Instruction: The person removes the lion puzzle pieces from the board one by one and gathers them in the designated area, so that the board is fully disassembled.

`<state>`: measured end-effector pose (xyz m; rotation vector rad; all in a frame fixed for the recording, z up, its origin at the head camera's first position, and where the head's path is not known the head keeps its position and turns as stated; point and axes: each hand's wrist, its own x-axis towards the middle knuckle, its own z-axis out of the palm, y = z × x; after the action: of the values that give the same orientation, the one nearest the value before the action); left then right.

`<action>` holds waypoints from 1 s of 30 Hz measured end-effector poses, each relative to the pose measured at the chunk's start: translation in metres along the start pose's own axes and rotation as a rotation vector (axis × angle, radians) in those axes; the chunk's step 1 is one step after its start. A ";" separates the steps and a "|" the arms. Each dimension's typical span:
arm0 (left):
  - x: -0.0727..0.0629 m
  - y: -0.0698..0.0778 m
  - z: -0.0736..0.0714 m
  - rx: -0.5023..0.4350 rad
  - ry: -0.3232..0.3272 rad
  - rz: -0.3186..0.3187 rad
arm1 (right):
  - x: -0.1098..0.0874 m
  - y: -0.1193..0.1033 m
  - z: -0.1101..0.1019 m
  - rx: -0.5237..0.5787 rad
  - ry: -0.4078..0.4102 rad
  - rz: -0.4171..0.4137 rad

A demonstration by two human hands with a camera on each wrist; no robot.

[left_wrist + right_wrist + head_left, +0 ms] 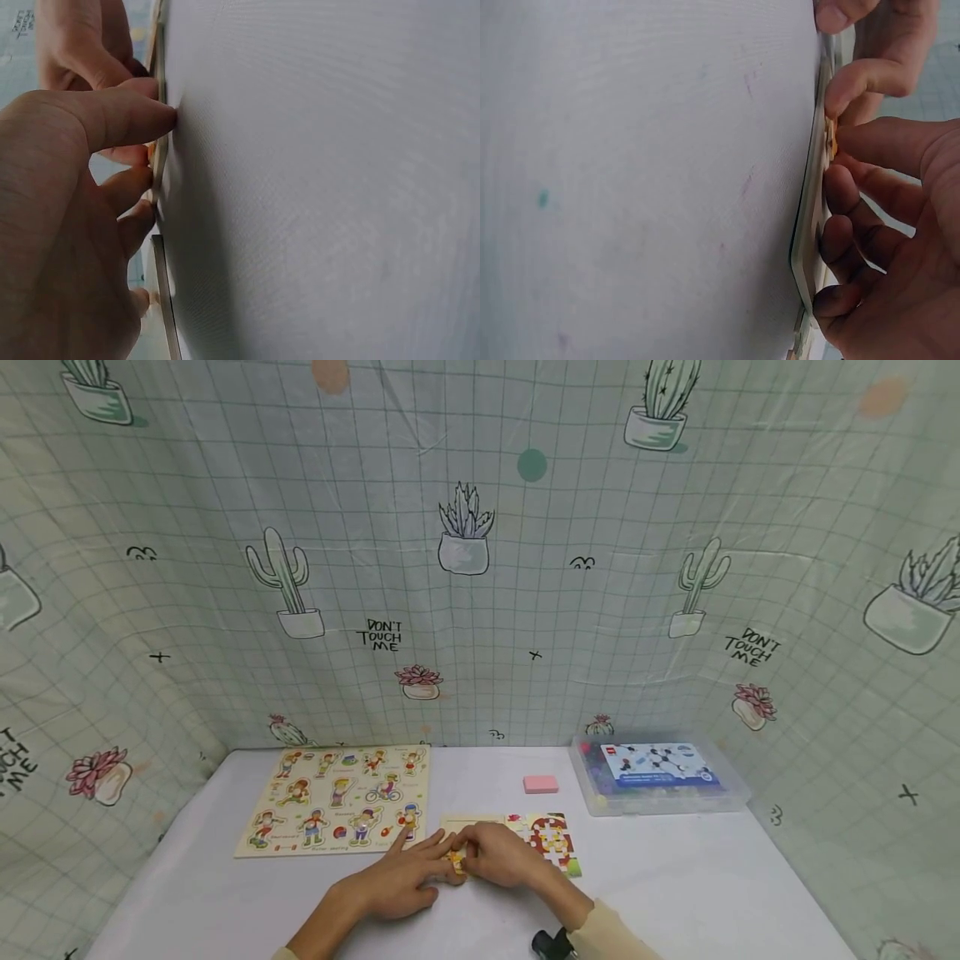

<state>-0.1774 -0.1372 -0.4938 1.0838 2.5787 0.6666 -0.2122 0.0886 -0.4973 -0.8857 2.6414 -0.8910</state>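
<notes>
A small jigsaw puzzle board [471, 819] lies flat on the white table, largely covered by both hands. My left hand [402, 878] spreads its fingers over the board's left side, fingertips touching it. With thumb and index finger, my right hand [498, 855] pinches an orange-yellow puzzle piece [832, 139] at the board's surface; its other fingers rest on the board. Interlocked pieces with a red, white and yellow picture [553, 842] show right of the right hand. In the left wrist view, the board appears edge-on beside the left thumb [127, 118].
A larger wooden board [322, 789] with figure-shaped pieces lies left, close to the left hand. Behind the small board is a pink block [541, 785]. A clear plastic box [660, 774] stands back right. A black object [551, 945] is by the right sleeve.
</notes>
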 end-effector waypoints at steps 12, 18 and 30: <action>0.000 0.003 0.001 0.016 0.010 -0.024 | -0.001 -0.004 0.001 0.175 0.054 0.009; 0.000 0.003 0.001 0.037 0.019 -0.019 | -0.003 -0.003 -0.007 0.235 0.039 -0.004; 0.001 0.003 0.001 0.050 0.017 -0.016 | -0.027 0.019 -0.047 0.261 0.029 0.075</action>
<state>-0.1756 -0.1347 -0.4936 1.0758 2.6289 0.6137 -0.2173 0.1395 -0.4711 -0.7100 2.4869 -1.2020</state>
